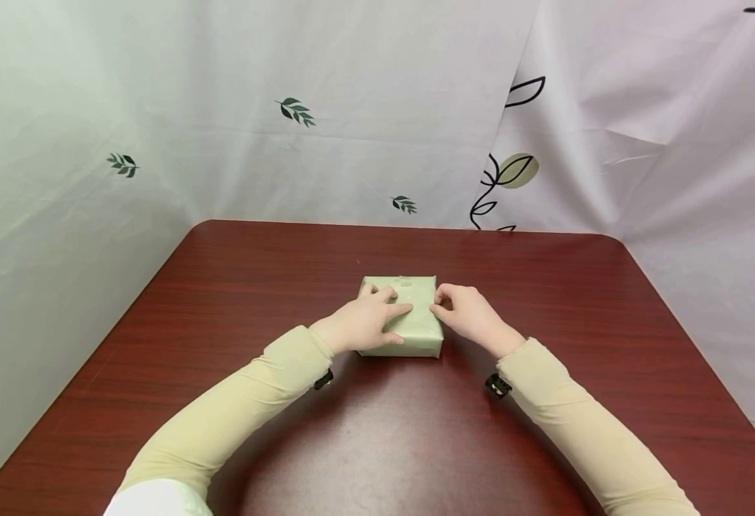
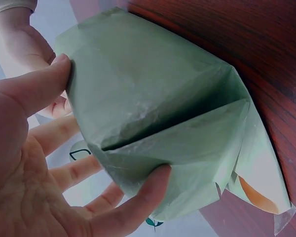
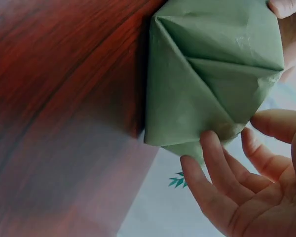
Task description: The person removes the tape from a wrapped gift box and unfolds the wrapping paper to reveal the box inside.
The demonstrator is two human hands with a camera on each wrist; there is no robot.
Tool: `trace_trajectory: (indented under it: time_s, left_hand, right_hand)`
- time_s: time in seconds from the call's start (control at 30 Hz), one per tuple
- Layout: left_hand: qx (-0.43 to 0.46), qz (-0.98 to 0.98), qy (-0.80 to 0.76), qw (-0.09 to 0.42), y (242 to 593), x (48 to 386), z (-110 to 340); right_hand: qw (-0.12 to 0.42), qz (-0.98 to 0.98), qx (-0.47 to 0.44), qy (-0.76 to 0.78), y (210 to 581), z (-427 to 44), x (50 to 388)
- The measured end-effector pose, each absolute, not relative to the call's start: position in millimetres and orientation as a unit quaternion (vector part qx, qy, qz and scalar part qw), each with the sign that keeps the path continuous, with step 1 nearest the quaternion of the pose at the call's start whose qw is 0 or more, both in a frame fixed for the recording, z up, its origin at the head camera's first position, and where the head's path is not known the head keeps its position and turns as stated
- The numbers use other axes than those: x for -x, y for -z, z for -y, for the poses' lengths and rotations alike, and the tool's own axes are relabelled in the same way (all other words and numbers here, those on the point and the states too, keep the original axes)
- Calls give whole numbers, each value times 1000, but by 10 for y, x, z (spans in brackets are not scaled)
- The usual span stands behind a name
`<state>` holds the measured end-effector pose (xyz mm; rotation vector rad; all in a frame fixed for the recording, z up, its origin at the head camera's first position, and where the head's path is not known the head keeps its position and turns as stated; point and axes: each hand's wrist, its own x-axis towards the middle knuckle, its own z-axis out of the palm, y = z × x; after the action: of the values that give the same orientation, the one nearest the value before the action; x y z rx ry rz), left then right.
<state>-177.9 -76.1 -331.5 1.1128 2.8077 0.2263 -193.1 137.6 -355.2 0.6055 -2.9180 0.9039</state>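
A box wrapped in pale green paper (image 1: 420, 326) lies on the table, a small piece of tape (image 1: 405, 282) on its top. My left hand (image 1: 362, 320) rests across its left part, fingers spread. In the left wrist view the box's near end shows folded paper, and a loose flap (image 2: 266, 182) has brownish material inside and clear tape (image 2: 284, 220) at its tip. At the right edge my right hand (image 1: 470, 313) curls its thumb and index finger close together, pinching the paper edge. The right wrist view shows triangular folds (image 3: 182, 94) on that end; the other fingers touch it lightly.
The dark red wooden table (image 1: 377, 444) runs around the box, its far edge against a white curtain (image 1: 352, 57) printed with leaves. A black wrist camera (image 1: 498, 385) hangs below the right sleeve, another (image 1: 323, 380) below the left.
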Motion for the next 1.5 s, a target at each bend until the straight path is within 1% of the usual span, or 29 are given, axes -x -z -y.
trace_trajectory:
  time_s: [0.27, 0.4, 0.6, 0.77, 0.9, 1.0, 1.13, 1.33, 1.5]
  left_hand:
    - [-363, -927, -71, 57, 3319, 1766, 757]
    - [-361, -928, -68, 59, 3317, 1759, 750]
    - [-354, -931, -74, 57, 3328, 1758, 742]
    - [-347, -933, -83, 50, 3353, 1761, 738]
    - [-326, -940, -84, 51, 3380, 1765, 702]
    - [-295, -951, -75, 59, 3387, 1766, 643]
    - [-242, -965, -63, 73, 3359, 1766, 519]
    - [-158, -982, -28, 100, 3313, 1755, 277]
    - [-111, -988, 16, 108, 3337, 1744, 118]
  right_hand:
    - [43, 948, -197, -248, 3560, -1293, 1878]
    - [45, 947, -192, -254, 3584, -1297, 1866]
    - [7, 939, -160, -303, 3596, -1358, 1896]
    - [-8, 934, -154, -323, 3616, -1400, 1930]
    - [-49, 916, -134, -374, 3640, -1439, 1949]
    - [-90, 889, -111, -436, 3659, -1469, 1962]
    - [-126, 858, -94, -489, 3676, -1502, 1981]
    - [-157, 825, -88, -536, 3672, -1525, 1985]
    - [-163, 824, -89, -536, 3670, -1541, 1981]
